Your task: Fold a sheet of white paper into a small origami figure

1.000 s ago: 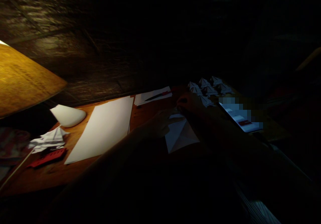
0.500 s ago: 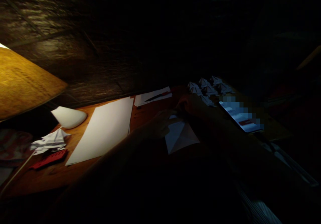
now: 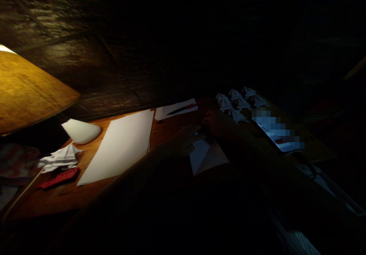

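A creased sheet of folded white paper (image 3: pixel 208 156) lies in dim light at the table's middle, its near corner toward me. My left hand (image 3: pixel 185 140) grips its far left edge, fingers reaching over the paper. At the far corner, my right hand (image 3: pixel 212 122) has its fingers closed on the paper; deep shadow hides the fingertips. Beyond the right hand stand several folded paper shapes (image 3: pixel 236 102) in rows. To the right lies a lit phone (image 3: pixel 277 137), partly pixelated.
Large white sheets (image 3: pixel 120 148) lie left, and a knife (image 3: pixel 180 110) rests on smaller sheets (image 3: pixel 162 113) behind. Farther left are a lampshade (image 3: pixel 34 91), a curved white object (image 3: pixel 82 132), a striped folded paper piece (image 3: pixel 61 157) and a red object (image 3: pixel 60 178). A dark wall (image 3: pixel 85 56) rises behind.
The view has shifted slightly, so most things sit a little farther right. Both hands stay at the paper's far end, with only slight finger movement.
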